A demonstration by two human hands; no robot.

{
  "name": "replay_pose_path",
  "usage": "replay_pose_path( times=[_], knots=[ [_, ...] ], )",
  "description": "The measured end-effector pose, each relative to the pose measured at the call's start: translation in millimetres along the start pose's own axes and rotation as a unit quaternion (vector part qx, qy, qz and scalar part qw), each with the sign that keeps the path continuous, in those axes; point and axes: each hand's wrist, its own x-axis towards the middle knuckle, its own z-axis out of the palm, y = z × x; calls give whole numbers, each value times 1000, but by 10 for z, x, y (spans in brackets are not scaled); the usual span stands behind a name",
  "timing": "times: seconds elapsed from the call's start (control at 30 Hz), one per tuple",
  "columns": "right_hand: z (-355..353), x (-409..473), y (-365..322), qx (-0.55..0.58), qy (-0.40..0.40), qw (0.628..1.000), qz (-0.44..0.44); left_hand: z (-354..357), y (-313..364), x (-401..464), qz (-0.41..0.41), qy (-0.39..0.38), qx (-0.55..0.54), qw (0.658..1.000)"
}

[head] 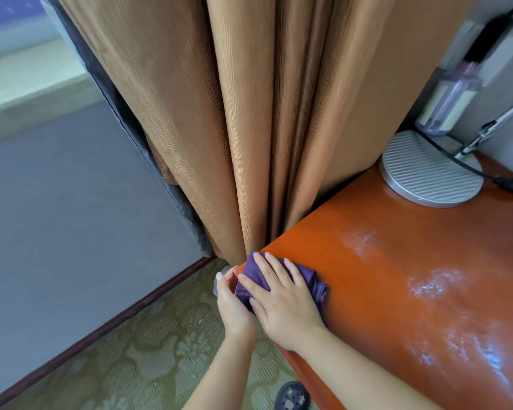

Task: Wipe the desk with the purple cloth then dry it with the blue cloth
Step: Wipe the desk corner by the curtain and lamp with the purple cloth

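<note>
The right hand (282, 300) lies flat, fingers spread, pressing the purple cloth (279, 279) onto the desk (397, 276) at its corner beside the curtain (219, 128). The left hand (231, 300) touches that corner's edge, fingers straight against the cloth's side.

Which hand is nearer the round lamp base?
Right. The right hand presses the purple cloth on the desk; the left hand sits off its corner, farther from the lamp base.

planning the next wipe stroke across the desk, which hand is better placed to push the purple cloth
Right. The right hand lies flat on top of the purple cloth on the desk; the left hand only touches the cloth's edge at the corner, off the desk.
</note>
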Motion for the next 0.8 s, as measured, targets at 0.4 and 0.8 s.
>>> replay_pose_path(
  times=[0.4, 0.8],
  knots=[
    [0, -41, -50, 0, -8, 1000, -1, -46, 10, 5, -16, 15, 40, 999],
    [-32, 107, 230, 4, 10, 998, 58, 138, -10, 11, -9, 29, 95, 995]
  ],
)
